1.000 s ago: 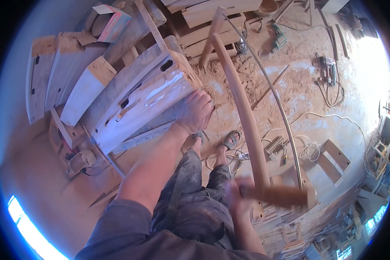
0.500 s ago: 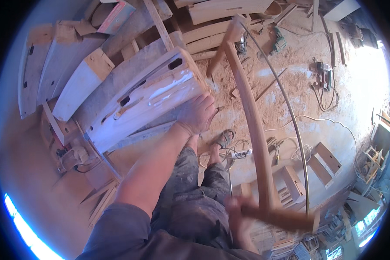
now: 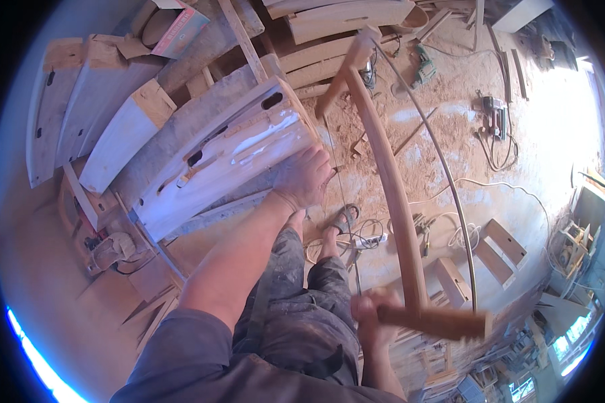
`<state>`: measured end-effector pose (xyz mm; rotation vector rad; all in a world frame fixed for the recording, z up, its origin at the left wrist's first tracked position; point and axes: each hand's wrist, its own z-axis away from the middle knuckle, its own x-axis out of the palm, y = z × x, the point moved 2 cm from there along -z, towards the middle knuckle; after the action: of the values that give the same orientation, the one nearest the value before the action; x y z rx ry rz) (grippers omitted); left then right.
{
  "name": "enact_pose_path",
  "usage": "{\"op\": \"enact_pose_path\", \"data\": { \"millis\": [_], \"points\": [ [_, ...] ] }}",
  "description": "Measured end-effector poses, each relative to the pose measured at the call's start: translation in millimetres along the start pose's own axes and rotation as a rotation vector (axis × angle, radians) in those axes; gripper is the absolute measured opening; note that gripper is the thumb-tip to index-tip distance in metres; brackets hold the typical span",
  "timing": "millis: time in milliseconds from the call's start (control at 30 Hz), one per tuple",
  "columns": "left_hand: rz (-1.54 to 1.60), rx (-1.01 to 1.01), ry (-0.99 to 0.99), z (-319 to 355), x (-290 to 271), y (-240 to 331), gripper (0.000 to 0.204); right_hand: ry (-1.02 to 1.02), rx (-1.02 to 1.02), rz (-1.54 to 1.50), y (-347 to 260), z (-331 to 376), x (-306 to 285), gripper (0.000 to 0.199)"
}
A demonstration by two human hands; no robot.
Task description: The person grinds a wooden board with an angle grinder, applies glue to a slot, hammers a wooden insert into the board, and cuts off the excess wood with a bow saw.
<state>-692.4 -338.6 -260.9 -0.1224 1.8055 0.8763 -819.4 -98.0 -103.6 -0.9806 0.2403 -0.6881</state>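
A wooden frame saw (image 3: 391, 171) stretches across the middle, with a long central bar, a crosspiece at each end and a thin blade on the side toward my legs. My right hand (image 3: 378, 310) is closed round the near end of it, beside the thick crosspiece. My left hand (image 3: 308, 176) is curled over the right edge of a thick curved wooden board (image 3: 238, 151). This board has dark slots cut in it and pale patches on its upper face. The blade runs close by the board's far right end; whether it touches the wood I cannot tell.
More curved boards (image 3: 117, 138) lean at the left. A green power drill (image 3: 423, 66) and another power tool (image 3: 495, 119) lie on the sawdust-covered floor with cables. A power strip (image 3: 372, 240) sits by my foot. Slotted wood blocks (image 3: 499, 252) stand at right.
My right hand and the near end of the saw have shifted slightly forward, away from me. My left hand stays at the board's edge.
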Motion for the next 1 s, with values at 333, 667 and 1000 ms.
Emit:
{"op": "enact_pose_path", "data": {
  "millis": [333, 667, 1000],
  "points": [
    [-0.092, 0.043, 0.062, -5, -4, -2, 0.011, 0.007, -0.104, 0.357, 13, -66, 31, 0.03],
    [-0.033, 0.072, 0.066, -4, 2, 2, 0.012, 0.108, 0.005, 0.211, 16, -113, 56, 0.029],
    [0.039, 0.027, 0.057, 2, -2, 7, 0.015, 0.029, 0.128, 0.078, 25, 1, 4, 0.028]
  ]
}}
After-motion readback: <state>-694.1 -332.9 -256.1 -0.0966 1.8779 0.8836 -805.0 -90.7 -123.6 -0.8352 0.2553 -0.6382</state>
